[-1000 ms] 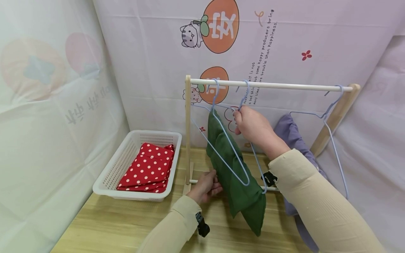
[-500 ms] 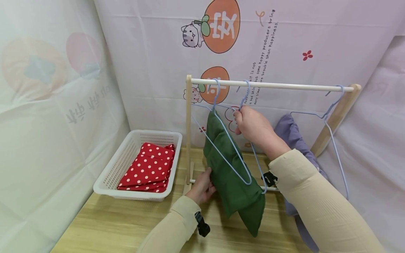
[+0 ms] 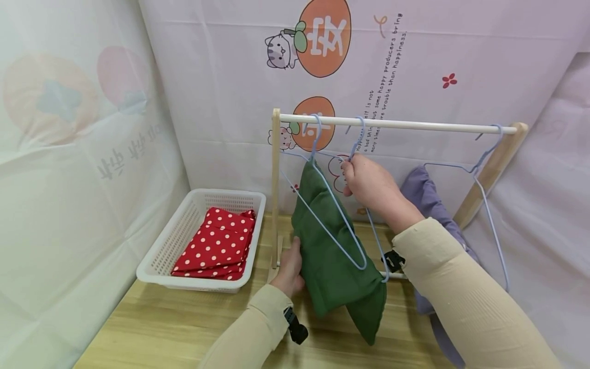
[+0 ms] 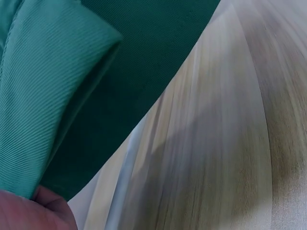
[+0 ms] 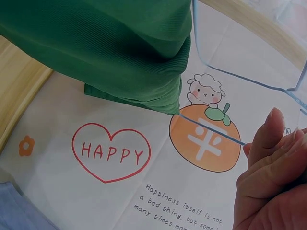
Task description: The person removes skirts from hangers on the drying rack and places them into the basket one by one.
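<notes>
Head camera: a person's right hand (image 3: pixel 369 184), raised at centre, grips a blue hanger (image 5: pixel 213 129) below its hook, while the left hand (image 3: pixel 288 266), lower and nearer, pinches the left edge of a green cloth (image 3: pixel 322 282) draped on that hanger. A second hanger (image 3: pixel 342 212) hangs in front, its wire crossing the cloth. Left of the wooden post (image 3: pixel 275 189), a white plastic basket (image 3: pixel 198 285) holds folded red polka-dot fabric (image 3: pixel 214 243); at right, purple cloth (image 3: pixel 421 189) hangs from a third hanger (image 3: pixel 492 224), partly blocked by the right sleeve (image 3: pixel 447 271).
</notes>
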A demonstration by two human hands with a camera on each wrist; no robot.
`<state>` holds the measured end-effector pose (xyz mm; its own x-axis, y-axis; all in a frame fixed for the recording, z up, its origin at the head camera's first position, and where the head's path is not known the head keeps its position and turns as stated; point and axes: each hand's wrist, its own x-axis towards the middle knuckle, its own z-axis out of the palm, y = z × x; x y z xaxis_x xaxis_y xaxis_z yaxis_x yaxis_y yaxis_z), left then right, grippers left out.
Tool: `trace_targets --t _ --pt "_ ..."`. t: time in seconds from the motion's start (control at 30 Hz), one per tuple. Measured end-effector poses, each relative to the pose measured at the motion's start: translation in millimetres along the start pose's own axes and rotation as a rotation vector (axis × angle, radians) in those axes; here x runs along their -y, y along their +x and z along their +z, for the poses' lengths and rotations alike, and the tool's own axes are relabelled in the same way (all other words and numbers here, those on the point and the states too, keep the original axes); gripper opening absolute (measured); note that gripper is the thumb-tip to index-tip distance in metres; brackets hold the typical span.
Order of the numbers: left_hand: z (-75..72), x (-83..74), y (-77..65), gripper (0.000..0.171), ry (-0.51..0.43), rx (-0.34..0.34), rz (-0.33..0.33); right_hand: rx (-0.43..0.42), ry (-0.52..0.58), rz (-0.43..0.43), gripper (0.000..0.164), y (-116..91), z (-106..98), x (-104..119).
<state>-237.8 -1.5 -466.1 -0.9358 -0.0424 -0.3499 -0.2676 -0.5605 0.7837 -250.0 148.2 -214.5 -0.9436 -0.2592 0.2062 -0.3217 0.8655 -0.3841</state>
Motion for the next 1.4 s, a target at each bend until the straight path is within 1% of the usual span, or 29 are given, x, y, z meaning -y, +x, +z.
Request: trace_targets --t 0.1,0.23,0.5,0.7,0.8,0.97,1.0,1.2,1.23,1.4 --pt "-1.4 -0.7 -0.5 0.075 0.009 -0.044 0.025 -0.003 -0.002 -0.003 0.034 0 0 0" --pt "-3.3 -2.5 -1.2 0.073 0.016 -0.06 0.061 -0.001 0.002 -0.002 0.035 0 0 0" --pt "-6.1 -7.0 -5.3 0.065 0.028 -0.044 0.076 -0.007 0.0 -0.004 0.033 -1 -1 0" --pt "-5.4 -14.5 -17.4 0.055 0.086 -0.056 0.118 -0.01 -0.001 -0.003 0.034 -1 -1 -1" --pt "-5.7 -15.4 -20.3 0.053 0.104 -0.057 0.127 -0.011 -0.001 -0.003 0.035 -1 -1 -1" --pt "-9.7 -7.4 -12.2 0.059 0.099 -0.069 0.144 -0.008 -0.004 -0.005 0.034 -1 -1 -1" --pt "-9.3 -8.8 -14.7 0.059 0.099 -0.064 0.142 -0.008 -0.006 -0.006 0.034 -1 -1 -1" --pt "-12.8 -6.2 -13.4 0.06 0.105 -0.042 0.153 -0.013 -0.018 -0.012 0.034 -1 -1 -1" --pt "-14.5 -3.2 -9.7 0.061 0.108 -0.044 0.16 -0.014 -0.018 -0.012 0.034 -1 -1 -1" --pt "-17.4 -2.8 -9.6 0.062 0.122 -0.044 0.177 -0.007 -0.019 -0.005 0.033 -1 -1 -2"
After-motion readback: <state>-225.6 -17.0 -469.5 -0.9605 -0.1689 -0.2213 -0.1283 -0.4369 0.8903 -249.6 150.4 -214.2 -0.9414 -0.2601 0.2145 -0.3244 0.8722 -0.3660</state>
